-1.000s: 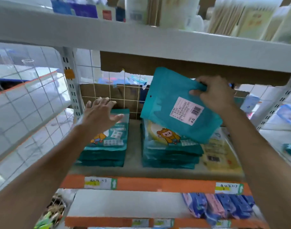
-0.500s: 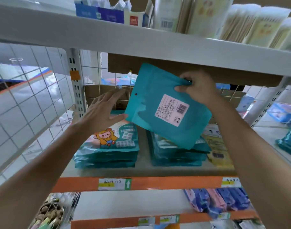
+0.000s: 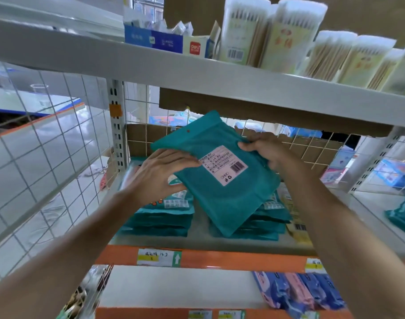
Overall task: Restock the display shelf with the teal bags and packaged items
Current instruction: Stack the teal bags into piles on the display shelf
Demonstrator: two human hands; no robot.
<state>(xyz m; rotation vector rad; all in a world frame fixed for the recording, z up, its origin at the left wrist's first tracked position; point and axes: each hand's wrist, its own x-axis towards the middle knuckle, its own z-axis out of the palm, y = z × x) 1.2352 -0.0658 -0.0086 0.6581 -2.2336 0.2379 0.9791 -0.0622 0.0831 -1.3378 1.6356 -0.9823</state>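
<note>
We see the teal bag (image 3: 222, 199) held in the air by both hands, tilted, with its back and pink barcode label (image 3: 224, 165) facing us. The left hand (image 3: 160, 173) grips the bag's left edge: its fingers (image 3: 187, 158) lie curled over the face beside the label, and the thumb sits under the edge. The right hand (image 3: 266, 150) clasps the upper right edge, its fingers (image 3: 250, 146) curled round it just beside the label's far corner. Below the left fingers lies a stack of teal bags (image 3: 160, 219) on the shelf (image 3: 220, 259). A second teal stack (image 3: 261, 224) lies under the held bag's lower corner, below the right fingers. We cannot tell whether that corner touches it. Just beyond that stack, under the right forearm, lies a yellow packet (image 3: 297, 229). Well above both sets of fingers, cotton swab packs (image 3: 243, 31) stand on the upper shelf.
</note>
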